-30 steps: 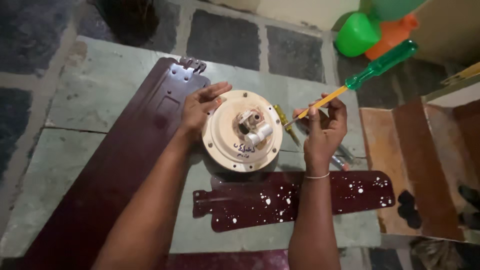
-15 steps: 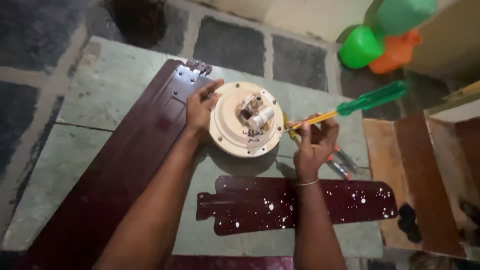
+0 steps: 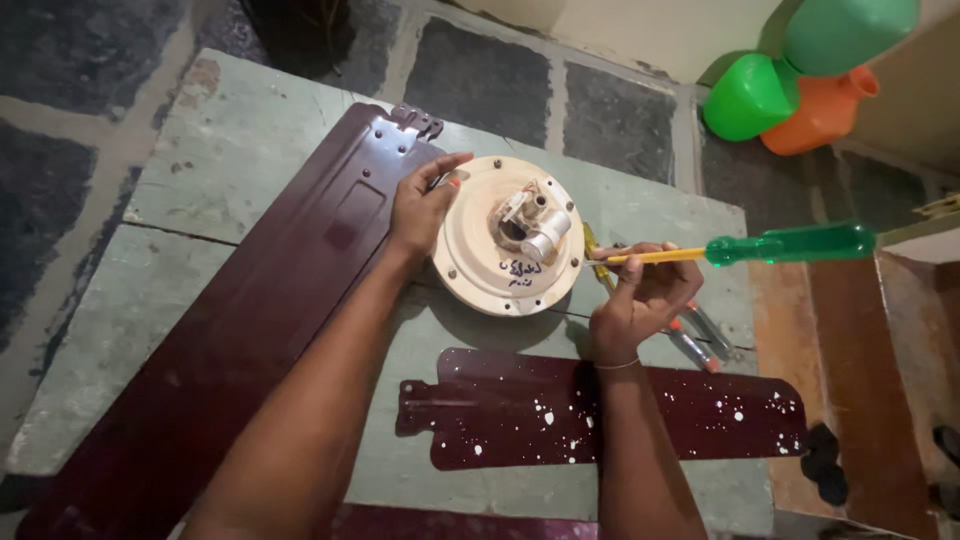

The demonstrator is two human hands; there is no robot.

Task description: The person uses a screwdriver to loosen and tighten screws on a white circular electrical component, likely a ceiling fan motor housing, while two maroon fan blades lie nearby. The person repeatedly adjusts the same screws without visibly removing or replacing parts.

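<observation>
A round cream ceiling-fan motor housing (image 3: 507, 240) lies on a pale green stone slab (image 3: 200, 170). My left hand (image 3: 420, 205) grips its left rim, where a long dark maroon fan blade (image 3: 230, 330) meets it. My right hand (image 3: 640, 295) holds a screwdriver (image 3: 740, 250) with a yellow shaft and a green translucent handle, its tip at the housing's right edge. A second maroon blade (image 3: 600, 405), speckled with white paint, lies in front of the housing under my right forearm.
Small tools with red tips (image 3: 695, 340) lie just right of my right hand. Green (image 3: 750, 95) and orange (image 3: 820, 110) plastic pots stand at the far right. Brown wooden boards (image 3: 850, 380) run along the right side. Dark stone floor surrounds the slab.
The screwdriver has dropped from a steep upward tilt to nearly level, its tip staying at the housing's right edge. My left hand has kept its grip on the left rim.
</observation>
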